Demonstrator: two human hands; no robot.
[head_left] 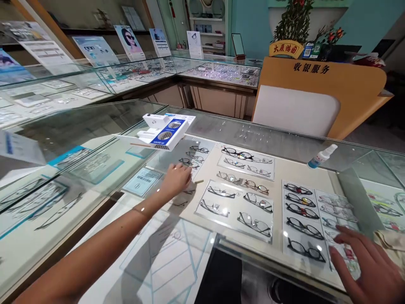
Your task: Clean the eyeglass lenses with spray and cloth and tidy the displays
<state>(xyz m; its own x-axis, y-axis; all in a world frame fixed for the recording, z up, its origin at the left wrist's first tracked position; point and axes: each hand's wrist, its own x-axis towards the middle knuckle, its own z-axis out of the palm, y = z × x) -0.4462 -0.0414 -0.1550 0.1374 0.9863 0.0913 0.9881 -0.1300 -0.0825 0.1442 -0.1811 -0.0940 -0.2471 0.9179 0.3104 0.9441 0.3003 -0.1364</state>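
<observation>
My left hand (177, 179) is over the glass counter top (202, 122), its fingers curled together around something slim, maybe a pen, whose tip pokes out at the right; the rest is hidden. Under the glass beside it lie eyeglasses (192, 159) in a column. My right hand (367, 261) is at the lower right with fingers spread, above glasses on a white tray, holding nothing visible. More glasses on a white tray (221, 192) lie between the hands. A cream cloth (390, 242) is next to my right hand.
White and blue boxes (167, 131) stand on the glass behind my left hand. A spray bottle (322, 156) stands at the right of the counter. Farther back are more display cases (218, 74), sign cards (129, 42) and an orange cashier desk (357, 84).
</observation>
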